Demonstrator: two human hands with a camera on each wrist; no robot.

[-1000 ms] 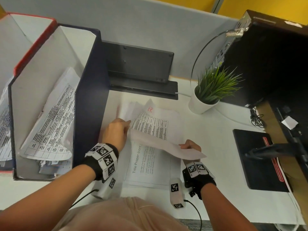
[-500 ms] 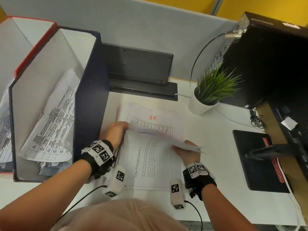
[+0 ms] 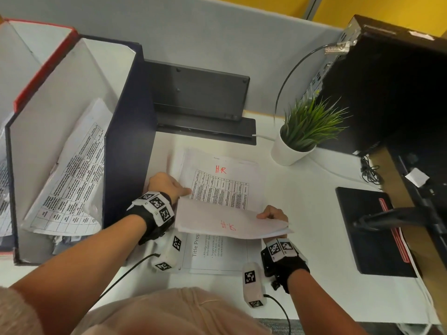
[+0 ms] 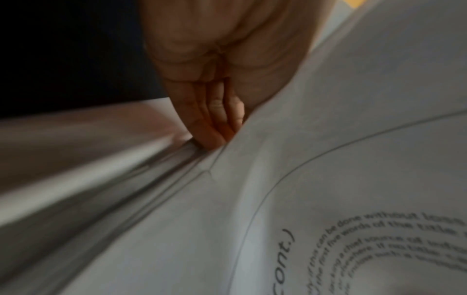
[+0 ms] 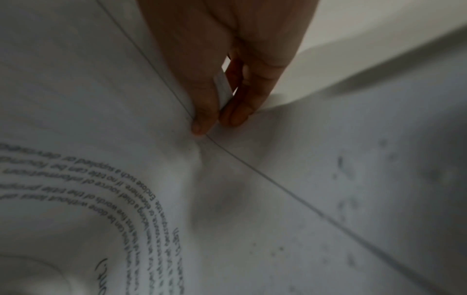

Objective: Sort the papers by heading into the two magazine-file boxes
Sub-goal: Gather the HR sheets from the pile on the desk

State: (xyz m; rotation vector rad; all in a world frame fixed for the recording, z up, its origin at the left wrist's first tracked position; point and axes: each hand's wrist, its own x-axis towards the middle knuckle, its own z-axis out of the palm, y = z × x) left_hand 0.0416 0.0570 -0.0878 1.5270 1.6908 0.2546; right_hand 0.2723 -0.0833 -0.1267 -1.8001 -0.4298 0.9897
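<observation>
At the centre of the head view a thin lifted sheaf of papers [image 3: 232, 223], marked in red, sags between the two hands above the stack [image 3: 225, 187] lying on the counter [image 3: 302, 204]. The right hand [image 3: 273, 213] pinches its right edge between thumb and fingers; the left hand [image 3: 167, 186] has its fingers tucked under the left edge, thumb on top. Paper this light and limp will likely droop and slip apart, so opposite edges look the best hold. The magazine-file boxes [image 3: 125, 131] stand at the left of the frame.
</observation>
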